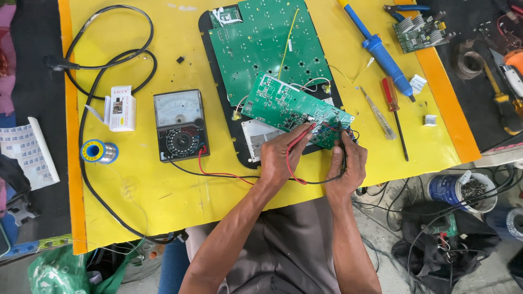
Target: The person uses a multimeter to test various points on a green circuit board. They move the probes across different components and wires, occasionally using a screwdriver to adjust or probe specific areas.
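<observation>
Here your left hand (279, 158) is closed around the red probe (303, 136), whose tip touches the small green circuit board (291, 108), and your right hand (347, 166) is clamped on the black probe (341, 142), which stands almost upright with its tip on the same board near its right end. The red probe points up and to the right. The small board lies in the middle of the yellow table (163, 190), on top of a larger green board (267, 41) and a black panel (218, 92); its long axis runs from upper left to lower right, and it is a little tilted. The red and black leads go from your hands to the left, to the analog multimeter (180, 125), which is near the board. To the right, just beside the board, lie a clear-handled screwdriver (378, 117), a red-handled screwdriver (393, 109) and a blue soldering iron (381, 54), so room there is narrow. Below your hands the near edge of the table is close, and more free yellow surface is on the lower left, under the multimeter.
</observation>
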